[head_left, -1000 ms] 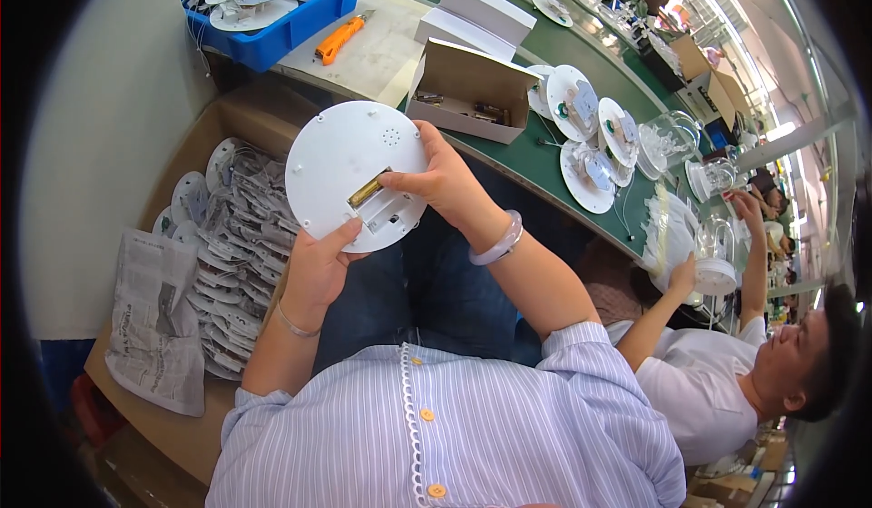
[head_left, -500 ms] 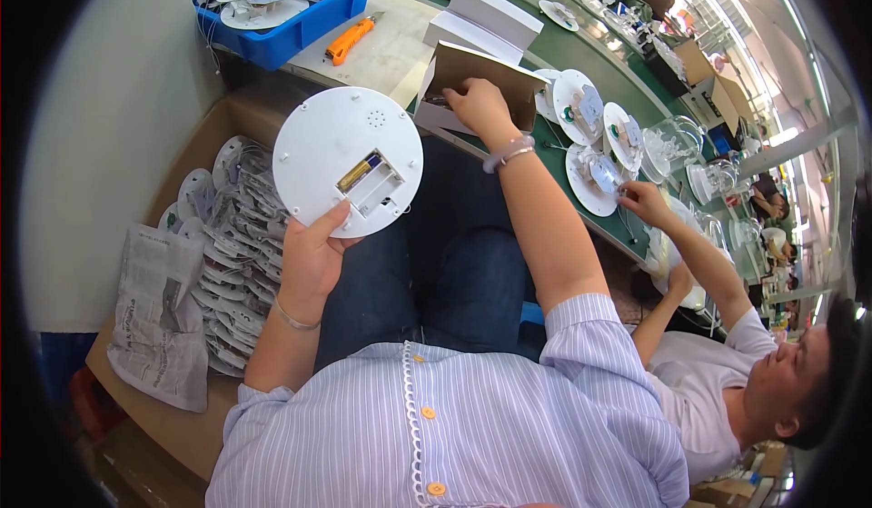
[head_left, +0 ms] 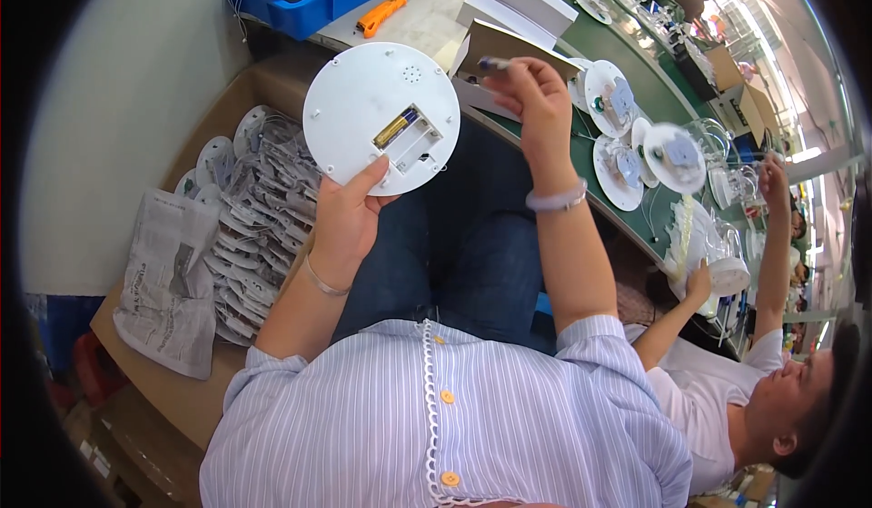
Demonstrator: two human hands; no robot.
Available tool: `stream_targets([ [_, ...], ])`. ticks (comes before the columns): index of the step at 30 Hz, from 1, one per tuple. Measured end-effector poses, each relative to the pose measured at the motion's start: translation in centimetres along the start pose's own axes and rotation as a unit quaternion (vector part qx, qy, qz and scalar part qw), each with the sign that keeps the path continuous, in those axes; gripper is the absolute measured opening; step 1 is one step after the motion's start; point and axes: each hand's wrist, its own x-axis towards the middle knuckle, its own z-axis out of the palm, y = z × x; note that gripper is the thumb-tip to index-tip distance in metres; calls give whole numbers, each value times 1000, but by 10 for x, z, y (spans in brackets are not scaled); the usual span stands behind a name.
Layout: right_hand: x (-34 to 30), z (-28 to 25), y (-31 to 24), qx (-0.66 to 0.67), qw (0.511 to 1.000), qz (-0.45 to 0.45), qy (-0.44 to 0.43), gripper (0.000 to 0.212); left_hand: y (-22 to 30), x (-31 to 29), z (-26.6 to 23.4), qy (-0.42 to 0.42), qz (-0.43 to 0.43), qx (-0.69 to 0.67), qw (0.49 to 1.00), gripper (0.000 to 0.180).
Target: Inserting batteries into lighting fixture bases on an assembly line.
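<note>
A round white plastic base is gripped at its lower edge by my left hand, thumb on the face and fingers underneath. Its battery compartment faces up, with a gold and dark battery lying in the upper slot and an open slot beside it. Between thumb and fingers of my right hand is a small, slightly blurred battery. This hand hovers over the front of an open carton, white outside and brown inside, whose contents are mostly hidden.
A big cardboard box holds stacked white bases and a newspaper sheet. On the bench are a blue bin, an orange utility knife, a white carton and more bases. A co-worker sits at right.
My right hand has come up out of the carton with a battery. The co-worker's one hand has moved away from the bases, further right. The whole view has shifted slightly.
</note>
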Motion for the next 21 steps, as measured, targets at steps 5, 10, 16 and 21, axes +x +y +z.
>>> stream_targets([
  [5,-57,29,-6,-74,987,31,-137,18,-9,0,7,2,-11,-9,1000,33],
  [10,-61,28,-13,-319,909,-153,-220,17,-6,-1,13,-18,-40,-49,998,34],
  [16,-62,27,-14,-421,854,-228,-203,19,-11,-6,10,-51,-20,22,998,37],
  [21,-61,21,-9,-392,871,-202,-217,16,-9,-7,14,-42,-30,1,999,37],
])
